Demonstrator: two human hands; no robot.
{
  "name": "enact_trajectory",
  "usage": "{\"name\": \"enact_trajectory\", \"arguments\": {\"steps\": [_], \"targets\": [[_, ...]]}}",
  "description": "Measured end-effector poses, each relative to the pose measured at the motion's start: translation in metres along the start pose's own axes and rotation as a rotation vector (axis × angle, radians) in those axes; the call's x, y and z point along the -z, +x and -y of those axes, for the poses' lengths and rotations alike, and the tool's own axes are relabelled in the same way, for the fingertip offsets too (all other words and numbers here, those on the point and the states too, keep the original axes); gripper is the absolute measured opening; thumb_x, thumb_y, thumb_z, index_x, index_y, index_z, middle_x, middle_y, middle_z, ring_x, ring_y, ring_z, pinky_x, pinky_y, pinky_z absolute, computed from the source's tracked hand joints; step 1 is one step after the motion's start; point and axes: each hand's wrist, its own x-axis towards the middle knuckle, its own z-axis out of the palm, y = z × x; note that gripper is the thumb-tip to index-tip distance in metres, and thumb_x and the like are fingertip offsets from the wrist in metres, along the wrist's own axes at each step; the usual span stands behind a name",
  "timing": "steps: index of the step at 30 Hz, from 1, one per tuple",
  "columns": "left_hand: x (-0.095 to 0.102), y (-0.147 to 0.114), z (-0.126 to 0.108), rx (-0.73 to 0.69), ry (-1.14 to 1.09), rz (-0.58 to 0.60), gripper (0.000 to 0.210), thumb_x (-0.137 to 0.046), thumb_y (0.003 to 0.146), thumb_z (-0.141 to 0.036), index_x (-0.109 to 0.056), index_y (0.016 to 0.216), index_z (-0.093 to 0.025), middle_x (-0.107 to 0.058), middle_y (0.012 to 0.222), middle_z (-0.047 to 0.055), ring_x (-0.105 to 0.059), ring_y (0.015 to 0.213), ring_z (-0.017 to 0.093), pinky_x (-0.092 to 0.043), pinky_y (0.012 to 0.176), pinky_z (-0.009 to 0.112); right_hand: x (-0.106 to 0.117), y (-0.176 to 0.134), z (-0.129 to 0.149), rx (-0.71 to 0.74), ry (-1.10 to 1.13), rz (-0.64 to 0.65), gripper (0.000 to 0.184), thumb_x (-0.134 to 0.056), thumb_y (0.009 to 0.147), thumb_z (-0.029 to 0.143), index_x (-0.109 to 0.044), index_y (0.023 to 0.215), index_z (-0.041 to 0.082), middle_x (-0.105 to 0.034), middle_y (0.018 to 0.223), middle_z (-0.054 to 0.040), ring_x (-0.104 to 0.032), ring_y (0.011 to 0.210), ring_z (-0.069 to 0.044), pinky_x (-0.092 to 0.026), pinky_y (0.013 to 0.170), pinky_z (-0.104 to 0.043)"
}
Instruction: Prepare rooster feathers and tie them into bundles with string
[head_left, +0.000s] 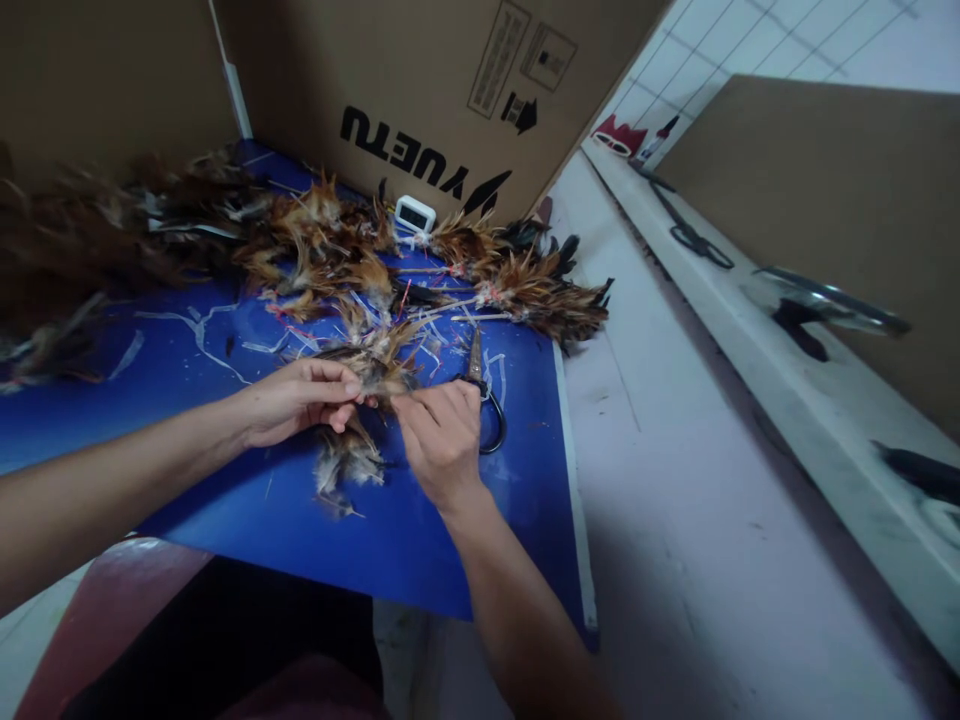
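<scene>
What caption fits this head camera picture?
Two hands, left hand and right hand, pinch a feather bundle beside scissors on a blue board.

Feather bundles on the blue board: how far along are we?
Several tied feather bundles lie finished near the cardboard box. The left hand and right hand hold one small feather bunch; scissors lie alongside. A loose feather pile remains.

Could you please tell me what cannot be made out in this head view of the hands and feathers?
- Scissors: partly hidden behind the right hand.
- Feather bundle: its middle is covered by left hand.
- Feather pile: blurred, cut by the left edge.
- Small white device: display too small to read.
</scene>
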Motion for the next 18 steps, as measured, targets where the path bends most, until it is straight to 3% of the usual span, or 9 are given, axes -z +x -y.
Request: {"name": "enact_trajectory", "arguments": {"steps": [18], "targets": [[-0.0001,0.0083,0.0026,-0.077,0.039,-0.054,0.016,-0.076,0.071,-0.026,-0.067,0.065,-0.014,-0.060,0.051,0.002,-0.055,0.047,0.009,-0.048,0.048,0.016,0.0034,0.0007,-0.0036,-0.001,-0.043,-0.024,0.014,-0.054,0.090,0.015,-0.066,0.088,0.023,-0.066,0.074,-0.0003,-0.055,0.075,-0.015,-0.035,0.081,-0.035]]}}
